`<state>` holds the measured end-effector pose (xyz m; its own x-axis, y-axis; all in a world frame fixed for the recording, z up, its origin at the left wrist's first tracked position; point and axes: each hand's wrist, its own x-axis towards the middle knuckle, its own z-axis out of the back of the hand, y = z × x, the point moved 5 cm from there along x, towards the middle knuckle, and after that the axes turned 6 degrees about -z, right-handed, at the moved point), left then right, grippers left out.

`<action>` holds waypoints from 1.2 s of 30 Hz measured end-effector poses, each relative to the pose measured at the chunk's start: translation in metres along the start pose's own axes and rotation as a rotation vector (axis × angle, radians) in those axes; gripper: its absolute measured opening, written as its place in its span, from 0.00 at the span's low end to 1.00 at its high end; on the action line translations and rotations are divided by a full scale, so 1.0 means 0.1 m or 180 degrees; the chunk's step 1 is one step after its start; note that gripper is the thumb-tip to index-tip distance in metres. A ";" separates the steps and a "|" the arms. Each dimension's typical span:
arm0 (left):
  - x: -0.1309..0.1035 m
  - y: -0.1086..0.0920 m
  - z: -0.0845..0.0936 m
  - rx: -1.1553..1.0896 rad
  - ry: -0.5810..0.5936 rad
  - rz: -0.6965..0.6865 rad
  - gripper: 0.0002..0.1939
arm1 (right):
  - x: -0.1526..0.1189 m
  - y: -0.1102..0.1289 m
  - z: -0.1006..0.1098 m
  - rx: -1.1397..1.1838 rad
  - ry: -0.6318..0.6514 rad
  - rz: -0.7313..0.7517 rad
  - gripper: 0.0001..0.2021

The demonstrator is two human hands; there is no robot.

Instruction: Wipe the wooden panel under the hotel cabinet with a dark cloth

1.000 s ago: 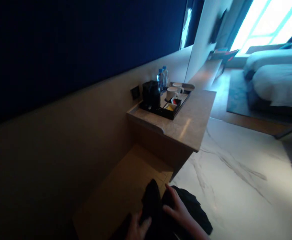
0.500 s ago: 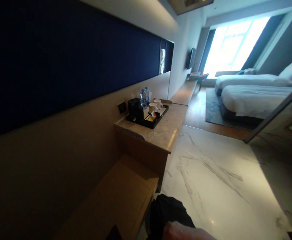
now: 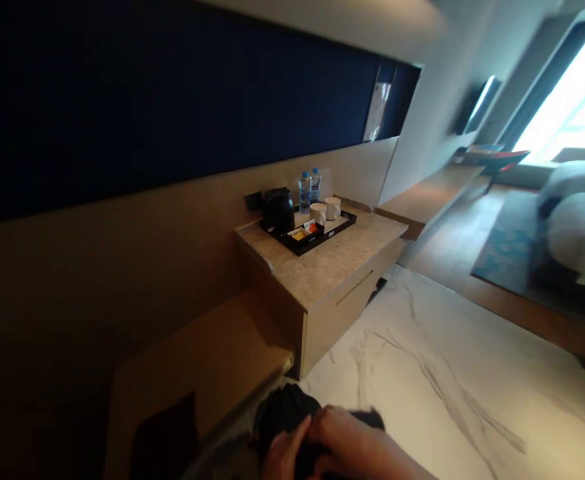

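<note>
Black, soft, crumpled cloth, a dark bundle of fabric (image 3: 292,417), is lying at the bottom edge of the view, at the near front edge of the low tan wooden bench (image 3: 207,353) and hanging over the white veined marble floor (image 3: 437,380). Both hands are pressing into it from the near side: the left hand (image 3: 282,457) is curling its fingers onto the cloth's nearer fold, and the right hand (image 3: 345,440) is lying over the top with fingers bent and closing on the fabric, so the bundle is sitting directly under and just beyond the fingertips. The right hand is covering more of it; the cloth's long axis cannot be told, since the frame is blurred and cuts it off. A flat dark object (image 3: 165,437) is lying on the bench just left of the hands, too dim to identify. Farther along, well apart, the beige stone-topped desk (image 3: 332,267) is carrying a black rectangular tray (image 3: 339,227) with a black electric kettle (image 3: 278,208), two clear water bottles (image 3: 309,190) and two white mugs (image 3: 325,210). Nothing is standing between hands and cloth.
</note>
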<state>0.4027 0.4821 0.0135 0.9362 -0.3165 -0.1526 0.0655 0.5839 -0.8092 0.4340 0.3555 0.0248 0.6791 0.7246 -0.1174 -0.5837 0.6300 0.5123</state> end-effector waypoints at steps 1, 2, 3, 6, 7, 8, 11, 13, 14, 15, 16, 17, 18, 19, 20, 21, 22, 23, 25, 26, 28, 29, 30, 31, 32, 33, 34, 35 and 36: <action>-0.01 0.00 -0.04 0.0131 0.0019 0.0156 0.30 | -0.05 -0.06 0.06 0.0191 0.0110 -0.0097 0.16; -0.01 0.00 -0.04 0.0217 0.0016 0.0297 0.29 | -0.06 -0.14 0.10 0.0361 0.0218 -0.0243 0.16; 0.00 0.01 -0.03 0.0236 0.0012 0.0408 0.25 | -0.04 -0.23 0.12 0.0504 0.0314 -0.0399 0.17; 0.12 0.16 0.06 0.0152 0.0079 0.0502 0.15 | 0.14 -0.46 0.20 0.0720 0.0331 -0.0657 0.27; 0.17 0.24 0.12 0.0158 0.0046 0.0501 0.14 | 0.23 -0.52 0.28 0.0720 0.0121 -0.0665 0.28; 0.24 0.35 0.19 0.0185 0.0001 0.0517 0.15 | 0.34 -0.59 0.41 0.0661 -0.0260 -0.0648 0.27; 0.45 0.69 0.46 0.0302 -0.0027 0.0580 0.18 | 0.65 -0.76 0.96 0.0170 -0.1955 -0.0511 0.17; 0.63 0.88 0.66 0.0379 0.0260 0.0566 0.19 | 0.87 -0.85 1.24 -0.0323 -0.2757 -0.0502 0.17; 0.74 0.97 0.77 0.0415 0.0432 0.0554 0.19 | 1.00 -0.89 1.33 -0.0595 -0.2950 -0.0550 0.19; 0.85 1.05 0.88 0.0431 0.0614 0.0531 0.18 | 1.14 -0.93 1.38 -0.0878 -0.2998 -0.0637 0.21; 0.97 1.12 0.99 0.0419 0.0803 0.0505 0.18 | 1.27 -0.97 1.39 -0.1157 -0.2950 -0.0769 0.24; 1.10 1.20 1.10 0.0387 0.0954 0.0478 0.18 | 1.37 -1.01 1.38 -0.1417 -0.2846 -0.0930 0.26; 1.24 1.27 1.21 0.0343 0.1076 0.0450 0.18 | 1.45 -1.04 1.37 -0.1637 -0.2719 -0.1095 0.27; 1.38 1.34 1.32 0.0310 0.1188 0.0415 0.19 | 1.50 -1.05 1.34 -0.1806 -0.2590 -0.1250 0.27; 1.53 1.41 1.41 0.0278 0.1284 0.0377 0.19 | 1.53 -1.06 1.33 -0.1930 -0.2491 -0.1371 0.26; 1.69 1.48 1.50 0.0252 0.1361 0.0351 0.20 | 1.54 -1.05 1.32 -0.2014 -0.2431 -0.1443 0.26; 1.84 1.54 1.57 0.0226 0.1446 0.0319 0.20 | 1.54 -1.03 1.32 -0.2064 -0.2403 -0.1474 0.25; 2.00 1.61 1.64 0.0206 0.1530 0.0284 0.19 | 1.54 -1.01 1.32 -0.2098 -0.2377 -0.1489 0.25; 2.33 1.76 1.76 0.0217 0.1627 0.0252 0.19 | 1.53 -0.99 1.34 -0.2126 -0.2319 -0.1538 0.25; 2.50 1.84 1.83 0.0247 0.1647 0.0252 0.19 | 1.53 -0.98 1.35 -0.2127 -0.2295 -0.1566 0.26; 2.87 2.03 1.97 0.0354 0.1633 0.0270 0.20 | 1.55 -0.98 1.37 -0.2125 -0.2267 -0.1599 0.28; 3.06 2.13 2.05 0.0404 0.1614 0.0284 0.19 | 1.56 -0.97 1.38 -0.2124 -0.2265 -0.1606 0.29; 3.26 2.25 2.14 0.0472 0.1569 0.0299 0.16 | 1.57 -0.97 1.39 -0.2119 -0.2266 -0.1607 0.30; 3.47 2.36 2.23 0.0530 0.1474 0.0320 0.14 | 1.58 -0.96 1.40 -0.2110 -0.2273 -0.1614 0.31; 3.68 2.46 2.33 0.0550 0.1380 0.0317 0.13 | 1.59 -0.96 1.41 -0.2104 -0.2281 -0.1624 0.33; 3.88 2.56 2.42 0.0542 0.1283 0.0332 0.11 | 1.59 -0.95 1.42 -0.2102 -0.2290 -0.1643 0.34; 4.07 2.65 2.51 0.0507 0.1193 0.0353 0.10 | 1.60 -0.94 1.44 -0.2107 -0.2295 -0.1666 0.35; 4.24 2.73 2.60 0.0464 0.1062 0.0370 0.07 | 1.60 -0.94 1.45 -0.2117 -0.2294 -0.1684 0.35; 4.41 2.80 2.68 0.0411 0.0903 0.0388 0.05 | 1.60 -0.94 1.45 -0.2122 -0.2283 -0.1689 0.36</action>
<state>0.9258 0.7059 -0.1282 0.8076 -0.4236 -0.4104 0.0192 0.7143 -0.6995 0.6623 0.3721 0.0817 0.8876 0.1252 0.4433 -0.1190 0.9920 -0.0418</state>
